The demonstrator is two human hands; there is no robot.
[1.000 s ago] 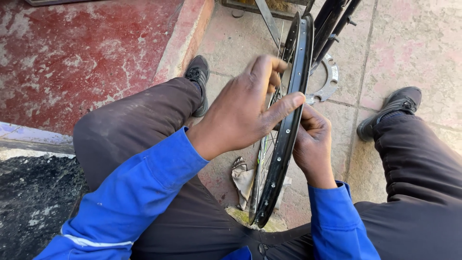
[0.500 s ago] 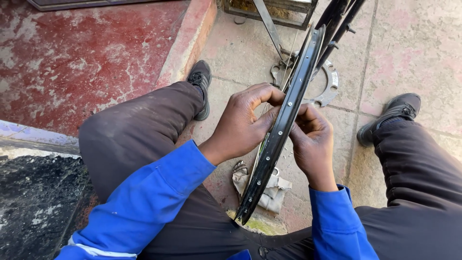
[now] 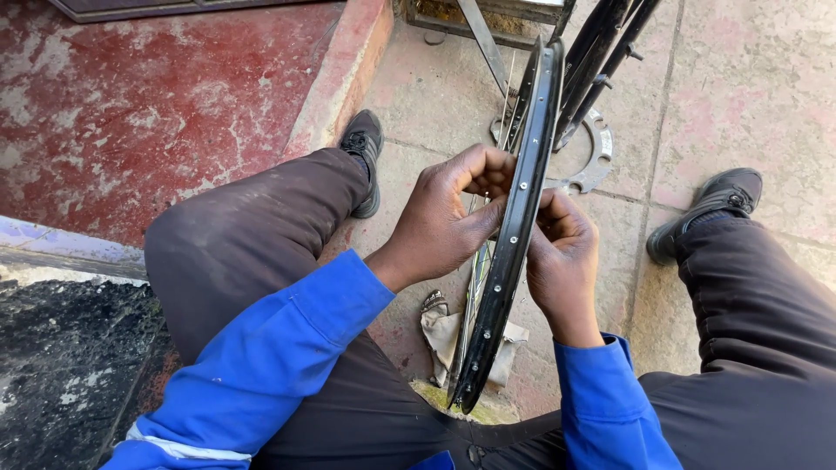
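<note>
A black bicycle wheel rim (image 3: 514,235) stands on edge between my knees, with thin metal spokes (image 3: 477,270) on its left side. My left hand (image 3: 448,218) curls around the rim's left side, thumb against the rim and fingers bent into the spokes. On the other side my right hand (image 3: 562,257) presses against the rim, fingers closed near the same spot. Both sleeves are blue. What the fingertips pinch is hidden.
A crumpled dirty rag (image 3: 440,331) lies on the paving under the rim. A flat metal ring part (image 3: 596,161) and black frame tubes (image 3: 601,52) sit ahead. A raised red step (image 3: 174,104) is at left. My black shoes (image 3: 361,144) flank the wheel.
The rim has tilted and shifted a little between my hands. My left hand has gone from spread fingers over the rim to a tighter curl at the spokes.
</note>
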